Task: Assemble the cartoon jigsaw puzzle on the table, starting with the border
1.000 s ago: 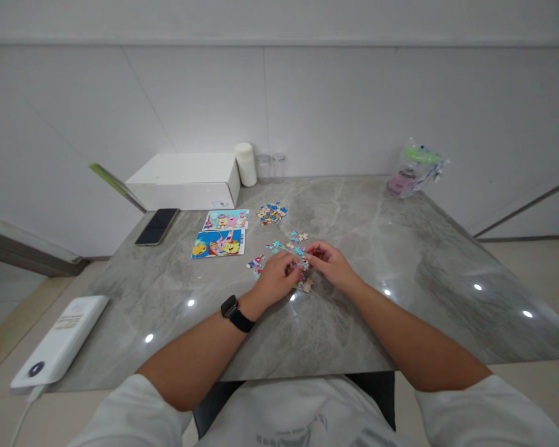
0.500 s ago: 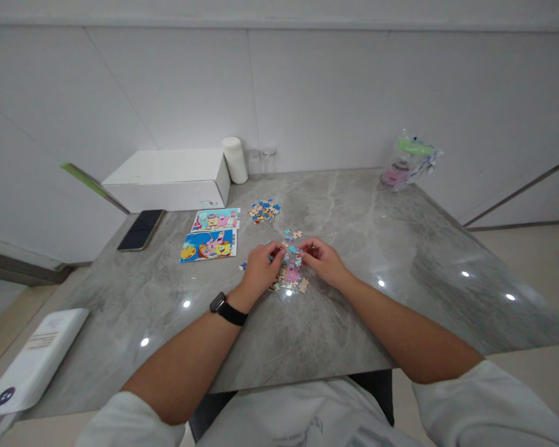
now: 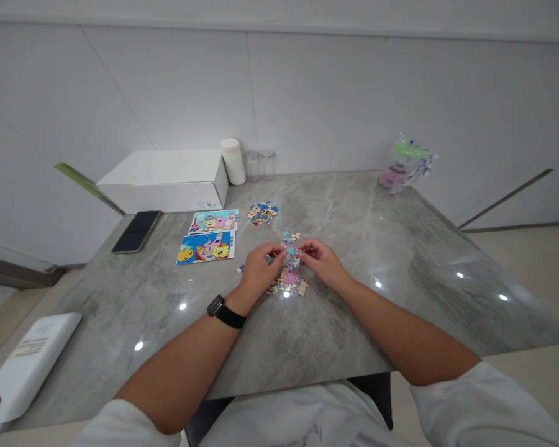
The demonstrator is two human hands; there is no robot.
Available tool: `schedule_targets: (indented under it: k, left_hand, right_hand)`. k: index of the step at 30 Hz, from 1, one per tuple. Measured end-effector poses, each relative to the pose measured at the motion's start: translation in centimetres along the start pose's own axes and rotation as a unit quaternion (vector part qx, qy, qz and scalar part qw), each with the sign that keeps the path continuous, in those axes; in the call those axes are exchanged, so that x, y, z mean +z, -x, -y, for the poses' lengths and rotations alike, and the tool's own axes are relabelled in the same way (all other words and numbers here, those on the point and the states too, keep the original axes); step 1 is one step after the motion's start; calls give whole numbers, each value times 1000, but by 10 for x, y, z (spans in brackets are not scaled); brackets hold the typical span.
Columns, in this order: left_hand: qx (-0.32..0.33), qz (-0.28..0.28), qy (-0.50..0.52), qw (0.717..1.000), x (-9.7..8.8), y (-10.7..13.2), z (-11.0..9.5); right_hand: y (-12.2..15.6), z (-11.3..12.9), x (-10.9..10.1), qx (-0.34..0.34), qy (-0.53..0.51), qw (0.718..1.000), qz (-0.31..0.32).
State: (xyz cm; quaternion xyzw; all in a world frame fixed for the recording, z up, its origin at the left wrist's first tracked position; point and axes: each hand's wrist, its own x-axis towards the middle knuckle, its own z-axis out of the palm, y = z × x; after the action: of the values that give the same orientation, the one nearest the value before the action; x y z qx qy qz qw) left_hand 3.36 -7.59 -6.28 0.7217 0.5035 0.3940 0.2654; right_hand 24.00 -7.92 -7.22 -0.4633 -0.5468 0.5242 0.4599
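Observation:
A small patch of joined jigsaw pieces (image 3: 289, 279) lies on the grey marble table (image 3: 354, 261). My left hand (image 3: 257, 271), with a black watch on its wrist, rests at the patch's left side, fingers curled in a pinch over loose pieces. My right hand (image 3: 322, 261) sits at the patch's right side, fingers pinched on a small jigsaw piece. A few loose pieces (image 3: 291, 236) lie just beyond the hands, and a heap of pieces (image 3: 262, 212) lies farther back. What the left fingers hold is too small to make out.
Two cartoon picture cards (image 3: 208, 238) lie left of the puzzle, a black phone (image 3: 135, 231) beyond them. A white box (image 3: 166, 180), a white canister (image 3: 233, 161) and two glass jars (image 3: 259, 164) stand at the back. A plastic bag (image 3: 404, 166) sits back right. A white device (image 3: 21, 367) lies front left.
Both hands have shifted slightly away from me to the far edge of the joined patch, uncovering it. The camera view has tilted a little.

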Motion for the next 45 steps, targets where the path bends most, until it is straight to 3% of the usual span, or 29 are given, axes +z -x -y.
schedule_targets:
  k: [6, 12, 25, 29, 33, 42, 45]
  left_hand:
    - [15, 50, 27, 998, 5, 6, 0]
    - [32, 63, 33, 997, 9, 6, 1]
    - [18, 95, 65, 993, 4, 8, -11]
    - [-2, 79, 83, 993, 6, 7, -7]
    - [-43, 55, 98, 993, 8, 7, -3]
    - [-62, -7, 40, 997, 2, -4, 9]
    - [-50, 0, 57, 997, 1, -2, 5]
  right_hand:
    - [2, 7, 2, -20, -23, 999, -25]
    - [4, 8, 2, -45, -10, 998, -51]
    - [5, 6, 3, -21, -43, 998, -30]
    - [-4, -1, -9, -17, 52, 996, -64]
    - [-6, -5, -18, -84, 209, 969, -98]
    - [2, -2, -2, -138, 275, 951, -32]
    - [3, -1, -1, -157, 279, 947, -13]
